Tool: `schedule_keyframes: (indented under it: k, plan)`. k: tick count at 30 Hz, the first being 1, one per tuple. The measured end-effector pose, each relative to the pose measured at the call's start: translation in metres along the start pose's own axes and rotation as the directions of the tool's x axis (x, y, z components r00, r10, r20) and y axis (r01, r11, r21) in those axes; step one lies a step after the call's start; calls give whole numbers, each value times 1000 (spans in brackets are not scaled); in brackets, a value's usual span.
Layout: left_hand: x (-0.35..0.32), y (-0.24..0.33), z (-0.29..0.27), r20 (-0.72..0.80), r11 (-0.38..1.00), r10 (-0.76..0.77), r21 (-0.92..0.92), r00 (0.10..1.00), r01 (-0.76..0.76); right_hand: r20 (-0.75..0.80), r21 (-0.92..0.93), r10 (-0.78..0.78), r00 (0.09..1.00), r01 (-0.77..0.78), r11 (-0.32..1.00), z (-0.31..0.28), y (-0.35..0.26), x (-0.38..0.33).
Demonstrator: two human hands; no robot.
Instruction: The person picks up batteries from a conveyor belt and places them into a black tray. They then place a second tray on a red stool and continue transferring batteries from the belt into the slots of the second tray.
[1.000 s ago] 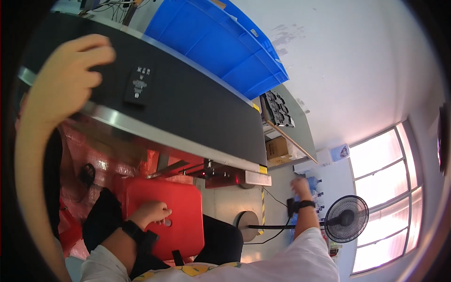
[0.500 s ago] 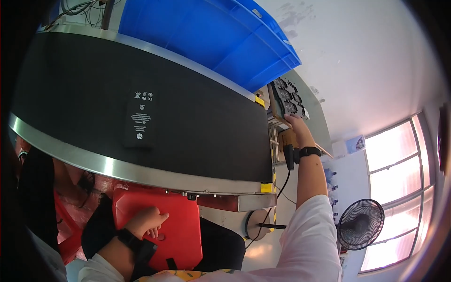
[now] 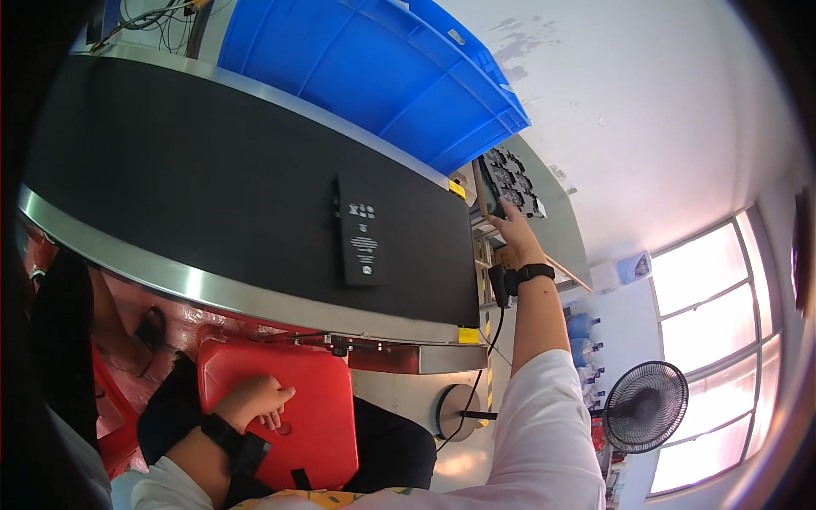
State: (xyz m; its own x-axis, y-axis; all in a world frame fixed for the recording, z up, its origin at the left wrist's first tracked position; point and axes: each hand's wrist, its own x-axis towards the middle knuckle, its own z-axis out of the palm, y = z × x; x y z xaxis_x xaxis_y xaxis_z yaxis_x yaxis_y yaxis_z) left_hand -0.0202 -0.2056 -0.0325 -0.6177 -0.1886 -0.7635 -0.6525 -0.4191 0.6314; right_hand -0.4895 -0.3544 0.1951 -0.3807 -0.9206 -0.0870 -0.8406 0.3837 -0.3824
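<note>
One flat black pack [image 3: 350, 248] with white printing lay on the dark conveyor [image 3: 187, 161], between its far and front edges and closer to its right end than its left. From my remote seat I saw it well apart from both hands. The left hand [image 3: 253, 401] was over the seat of a red stool [image 3: 319, 391], below the conveyor's front edge, its fingers loosely curled and its thumb clear of them; whether it rested on the plastic I could not tell. The right hand [image 3: 520, 238] was out past the conveyor's right end, thumb and fingers parted, beside the near edge of a black moulded tray [image 3: 512, 180]. I could not tell whether it gripped that edge. The tray lay at the left edge of a grey-green desk [image 3: 559, 228]. Yellow tape [image 3: 467, 336] marked the conveyor's front right corner, and a blue bin [image 3: 365, 76] stood along its far edge. I made out a black band [image 3: 537, 272] on the right wrist, a corded black device [image 3: 500, 286] just beside it, and a black fan [image 3: 646, 406] farther right.
</note>
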Motion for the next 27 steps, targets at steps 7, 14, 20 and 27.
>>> schedule_keyframes:
  k: [7, 14, 20, 27]
  plan:
    - [-9, 6, 1, -35, 997, 24, 77, 999, -21, -110, 206, 26, 994, -3, 979, -13, -31, -26]
    - [-7, 3, 4, -81, 990, 67, 130, 995, -56, 50, 245, 74, 996, -84, 966, 9, -146, -160]
    - [-6, 6, 7, -107, 976, 116, 195, 988, -94, 100, -372, -130, 986, 158, 915, 32, -164, -194]
    - [-18, 10, 8, -117, 958, 165, 256, 979, -131, 106, -16, 139, 984, -138, 990, 16, -129, -164]
